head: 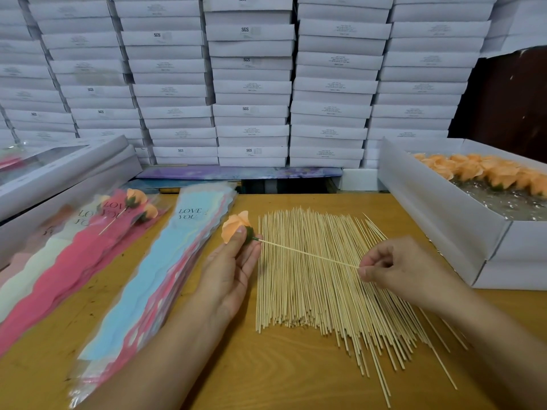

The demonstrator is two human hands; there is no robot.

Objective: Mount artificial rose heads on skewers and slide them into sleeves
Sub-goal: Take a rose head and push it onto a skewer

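My left hand holds an orange rose head between thumb and fingers, its green base pointing right. A thin wooden skewer runs from that base to my right hand, which pinches its far end. Both hands hover over a spread pile of skewers on the wooden table. A stack of empty "LOVE YOU" sleeves, light blue on top, lies left of my left hand. Further left lie filled sleeves with orange roses on skewers inside.
An open white box with several orange rose heads stands at the right. Flat grey boxes sit at the far left. A wall of stacked white boxes fills the back.
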